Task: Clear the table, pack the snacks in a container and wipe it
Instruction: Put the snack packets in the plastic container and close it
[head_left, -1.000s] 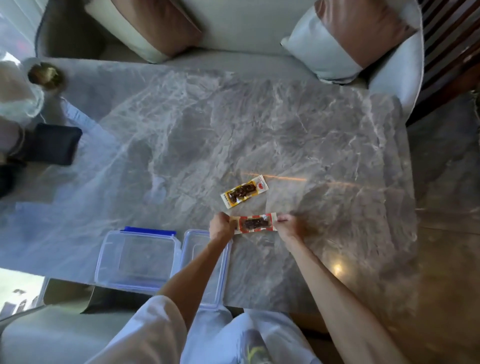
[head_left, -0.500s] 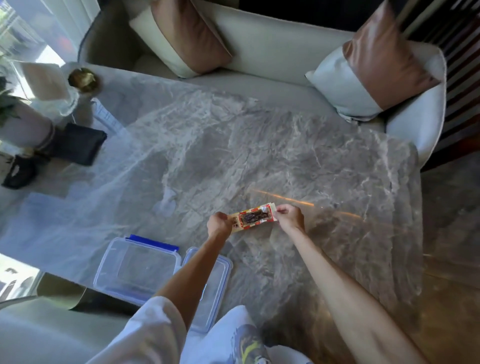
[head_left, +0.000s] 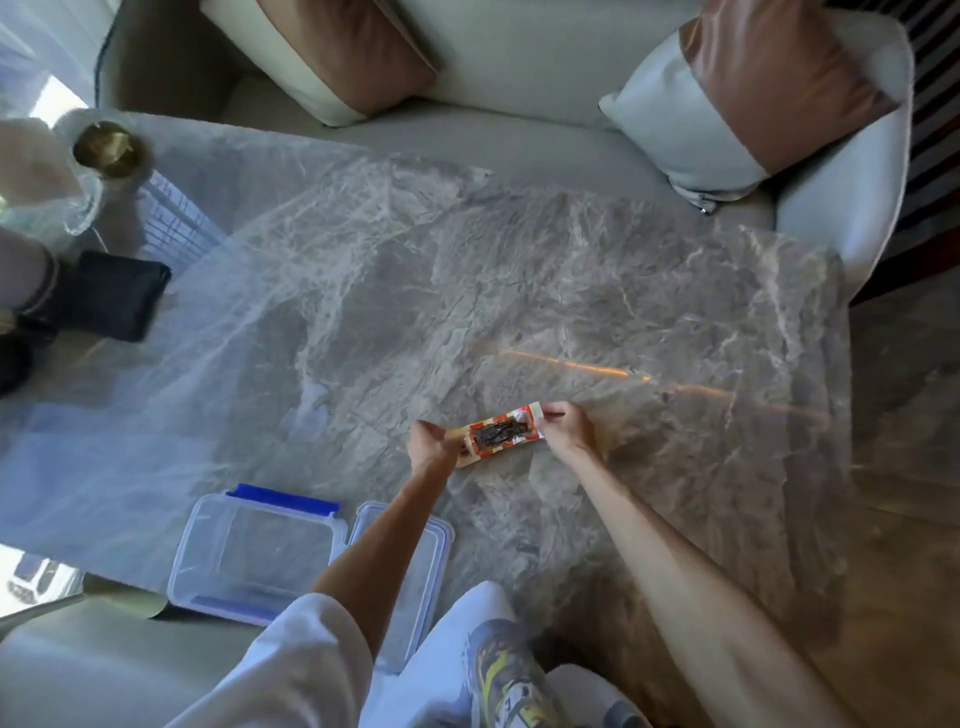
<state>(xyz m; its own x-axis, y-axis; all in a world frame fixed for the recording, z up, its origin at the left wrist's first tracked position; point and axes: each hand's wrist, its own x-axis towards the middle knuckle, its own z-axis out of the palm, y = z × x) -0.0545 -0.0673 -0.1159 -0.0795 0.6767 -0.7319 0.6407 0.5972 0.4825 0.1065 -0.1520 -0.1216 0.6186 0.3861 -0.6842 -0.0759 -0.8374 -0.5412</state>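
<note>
You pinch the snack packets (head_left: 501, 435) at each end, left hand (head_left: 432, 447) and right hand (head_left: 566, 428) both closed on them, held just above the marble table (head_left: 649, 291), likely squaring them before the open container (head_left: 257, 556) at your left.

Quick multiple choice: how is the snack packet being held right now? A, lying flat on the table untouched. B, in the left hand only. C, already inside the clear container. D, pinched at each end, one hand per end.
D: the left hand grips one end of the snack packet and the right hand the other, while the clear container holds no packet.
</note>
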